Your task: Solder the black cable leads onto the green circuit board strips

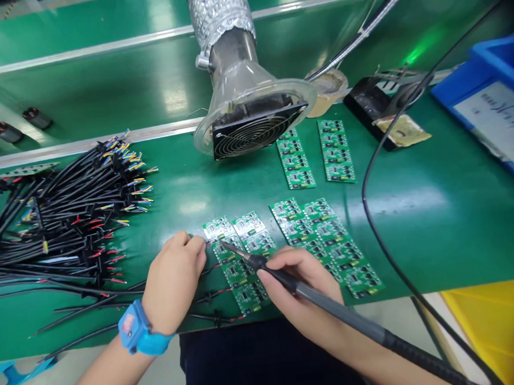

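Observation:
My left hand (171, 282), with a blue wrist strap (139, 330), is closed at the left edge of a green circuit board strip (238, 272). It pinches a black cable whose red wire end (207, 242) shows at the board's edge; most of that cable is hidden under the hand. My right hand (306, 288) grips a soldering iron (342, 312) like a pen. The iron's tip points at the upper part of the same strip, close to the wire. Below, several cables (209, 296) reach the strip's left edge with their red wires.
Black cables (75, 209) with stripped coloured ends lie piled at left. More board strips (342, 245) lie at right and behind. A fume extractor hood (252, 111) hangs overhead. Back right are an iron stand (376, 112) and blue bin (486, 97); the iron's cord (371, 209) curves down the right.

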`<state>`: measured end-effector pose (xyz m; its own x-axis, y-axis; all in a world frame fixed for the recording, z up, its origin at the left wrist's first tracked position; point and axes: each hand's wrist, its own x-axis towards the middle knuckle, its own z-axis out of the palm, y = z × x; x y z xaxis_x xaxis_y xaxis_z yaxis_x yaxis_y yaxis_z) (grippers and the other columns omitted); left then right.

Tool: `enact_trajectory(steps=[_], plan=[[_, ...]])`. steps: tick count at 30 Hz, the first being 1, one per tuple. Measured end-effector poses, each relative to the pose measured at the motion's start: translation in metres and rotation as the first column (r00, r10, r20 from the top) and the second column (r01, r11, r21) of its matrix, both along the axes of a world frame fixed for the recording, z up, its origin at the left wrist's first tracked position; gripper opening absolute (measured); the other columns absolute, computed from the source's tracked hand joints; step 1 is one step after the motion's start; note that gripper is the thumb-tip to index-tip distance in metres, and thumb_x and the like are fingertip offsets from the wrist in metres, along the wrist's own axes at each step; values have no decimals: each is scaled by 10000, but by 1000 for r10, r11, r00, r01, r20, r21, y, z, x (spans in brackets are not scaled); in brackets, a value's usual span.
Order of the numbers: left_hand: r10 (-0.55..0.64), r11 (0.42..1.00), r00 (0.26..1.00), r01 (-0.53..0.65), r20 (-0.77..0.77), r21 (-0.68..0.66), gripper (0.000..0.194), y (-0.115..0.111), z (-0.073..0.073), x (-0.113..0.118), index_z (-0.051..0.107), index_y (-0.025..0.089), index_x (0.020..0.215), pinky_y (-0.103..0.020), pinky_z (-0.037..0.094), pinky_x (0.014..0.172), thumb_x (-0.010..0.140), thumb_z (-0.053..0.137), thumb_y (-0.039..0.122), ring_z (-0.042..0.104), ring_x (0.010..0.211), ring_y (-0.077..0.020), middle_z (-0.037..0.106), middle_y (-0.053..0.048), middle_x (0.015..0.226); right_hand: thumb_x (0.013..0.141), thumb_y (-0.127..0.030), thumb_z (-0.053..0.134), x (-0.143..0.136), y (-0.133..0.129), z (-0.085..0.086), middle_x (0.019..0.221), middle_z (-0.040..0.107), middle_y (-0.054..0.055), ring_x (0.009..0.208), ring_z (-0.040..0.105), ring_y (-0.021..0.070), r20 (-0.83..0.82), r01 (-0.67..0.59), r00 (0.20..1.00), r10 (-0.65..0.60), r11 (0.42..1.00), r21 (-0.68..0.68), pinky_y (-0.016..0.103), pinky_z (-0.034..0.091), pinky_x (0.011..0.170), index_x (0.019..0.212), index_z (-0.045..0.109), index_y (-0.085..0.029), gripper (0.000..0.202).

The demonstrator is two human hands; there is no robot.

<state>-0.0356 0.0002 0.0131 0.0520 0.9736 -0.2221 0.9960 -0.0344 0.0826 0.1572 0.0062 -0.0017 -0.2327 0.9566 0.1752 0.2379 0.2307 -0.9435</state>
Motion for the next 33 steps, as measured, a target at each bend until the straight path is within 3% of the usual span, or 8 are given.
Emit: enact_trajectory(steps=[8,15,18,21,23,26,29,33], plan=[[-85,996,993,84,-85,-13,191,0,4,-3,531,199,825,-266,417,611,913,371,253,486,725,-155,463,-22,814,769,-74,572,10,-9,-8,744,503,-5,637,537,111,35,-96,995,91,978,184,227,473,549,911,496,-215,214],[-94,992,995,97,-46,78,203,-4,-2,-13,584,203,878,-280,454,683,908,386,241,498,773,-161,511,-38,872,781,-87,566,4,-16,-17,767,515,7,646,560,115,-34,-90,995,98,980,177,221,484,540,926,496,-209,203],[-118,984,993,115,14,138,228,-6,3,-19,611,195,914,-309,461,744,908,399,281,516,807,-173,551,-50,892,791,-122,570,4,-17,-22,780,528,15,680,595,140,-64,-53,996,62,990,130,255,506,576,905,499,-216,164],[-98,963,992,76,74,259,256,-5,22,-43,620,179,978,-324,452,824,903,410,305,536,872,-183,589,-65,925,795,-150,581,5,-18,-24,802,526,23,692,615,151,-58,1,998,3,997,78,261,509,576,894,506,-216,141],[-18,939,1000,11,16,344,261,0,38,-72,614,163,1019,-340,439,866,886,404,242,544,912,-195,607,-78,952,795,-160,587,5,-19,-24,812,526,27,691,618,151,-37,26,999,-23,997,76,259,506,571,889,513,-214,132],[69,976,980,-27,-189,215,374,16,52,-120,564,146,1130,-399,412,926,769,481,203,538,1017,-255,592,-107,1099,797,-164,588,4,-18,-22,812,533,26,699,617,152,-41,39,999,-35,995,96,264,512,589,884,516,-217,125],[34,998,959,-20,-283,51,493,35,53,-145,552,133,1140,-403,427,900,654,551,214,544,1035,-291,586,-121,1113,802,-159,582,5,-17,-21,809,532,22,682,617,142,-89,37,996,-29,996,83,237,503,542,886,515,-218,123],[28,999,958,-14,-285,50,456,50,44,-148,556,113,1094,-366,444,865,664,526,262,572,956,-267,591,-126,1018,786,-166,604,15,-11,-23,828,541,29,706,625,153,-123,115,987,-103,989,92,263,513,594,872,521,-213,128]])
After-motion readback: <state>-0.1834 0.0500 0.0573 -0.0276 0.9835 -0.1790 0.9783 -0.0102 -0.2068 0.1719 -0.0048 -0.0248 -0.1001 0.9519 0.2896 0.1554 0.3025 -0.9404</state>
